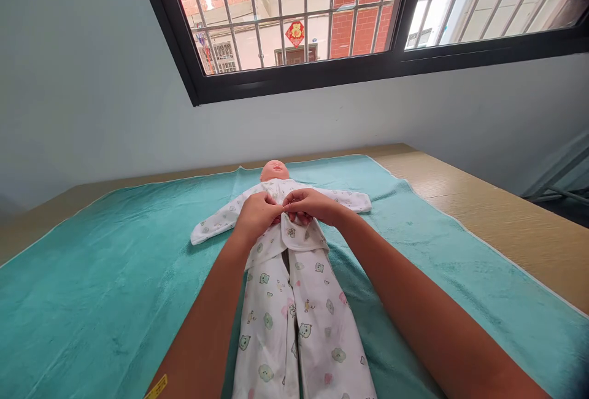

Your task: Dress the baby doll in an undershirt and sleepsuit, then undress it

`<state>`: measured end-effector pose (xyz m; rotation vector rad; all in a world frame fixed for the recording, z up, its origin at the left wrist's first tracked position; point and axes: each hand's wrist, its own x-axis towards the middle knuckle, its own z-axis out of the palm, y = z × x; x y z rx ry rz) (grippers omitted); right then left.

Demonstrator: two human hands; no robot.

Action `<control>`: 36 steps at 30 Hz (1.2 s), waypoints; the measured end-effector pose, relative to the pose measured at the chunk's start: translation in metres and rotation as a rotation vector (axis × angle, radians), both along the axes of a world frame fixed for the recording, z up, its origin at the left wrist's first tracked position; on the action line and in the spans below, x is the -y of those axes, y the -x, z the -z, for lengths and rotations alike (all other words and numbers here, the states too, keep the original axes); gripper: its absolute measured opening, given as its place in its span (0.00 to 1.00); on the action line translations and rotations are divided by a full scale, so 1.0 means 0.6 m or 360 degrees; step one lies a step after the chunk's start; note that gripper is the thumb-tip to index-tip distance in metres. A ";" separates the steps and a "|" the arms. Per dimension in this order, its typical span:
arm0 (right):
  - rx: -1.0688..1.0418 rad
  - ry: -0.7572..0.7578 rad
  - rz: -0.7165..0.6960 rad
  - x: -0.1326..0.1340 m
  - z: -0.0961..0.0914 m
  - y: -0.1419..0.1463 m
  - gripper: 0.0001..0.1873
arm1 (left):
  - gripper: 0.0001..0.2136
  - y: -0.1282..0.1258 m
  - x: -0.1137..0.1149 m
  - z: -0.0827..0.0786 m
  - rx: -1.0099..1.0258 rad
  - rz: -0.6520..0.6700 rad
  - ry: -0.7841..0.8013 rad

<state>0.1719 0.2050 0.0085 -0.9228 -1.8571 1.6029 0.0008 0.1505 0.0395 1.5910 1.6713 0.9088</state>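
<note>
A baby doll (275, 170) lies on its back, dressed in a white printed baby jacket (304, 236) with both sleeves spread out sideways. White printed baby pants (322, 325) cover the lower body and run toward me. Over the chest, my left hand (258, 213) pinches the jacket's front edge. My right hand (310, 204) meets it there, its thumb and fingers closed on the same front opening. The fingertips of both hands touch or nearly touch. Whatever fastener lies between them is hidden. Below the hands, the jacket's lower front flaps hang slightly apart.
A turquoise towel (115, 276) lies under the doll on a wooden table (460, 196). Behind the table rises a pale wall (276, 132) with a dark-framed barred window (299, 80). Metal legs of some furniture (561, 169) show at the far right.
</note>
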 end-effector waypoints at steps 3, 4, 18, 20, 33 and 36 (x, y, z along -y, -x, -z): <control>-0.0056 0.0046 0.0016 -0.003 0.004 -0.001 0.11 | 0.04 0.005 0.002 -0.002 -0.0032 0.0119 -0.0010; -0.0086 0.0057 0.0040 -0.004 0.006 -0.001 0.10 | 0.04 0.008 0.002 -0.004 -0.0073 0.0154 -0.0015; 0.0526 -0.0743 0.0964 -0.007 0.005 0.062 0.13 | 0.09 0.009 -0.049 0.059 -0.0295 -0.0159 -0.0659; 0.0842 -0.0854 0.0949 -0.014 -0.009 0.073 0.16 | 0.09 0.007 -0.054 0.065 -0.0359 -0.0179 -0.0688; 0.1078 -0.0624 0.0649 -0.035 -0.043 0.081 0.14 | 0.05 0.011 -0.055 0.061 0.0557 -0.0399 -0.0433; 0.0569 -0.0296 0.0582 -0.048 -0.029 0.058 0.10 | 0.08 0.005 -0.052 0.055 0.0845 -0.0416 -0.0382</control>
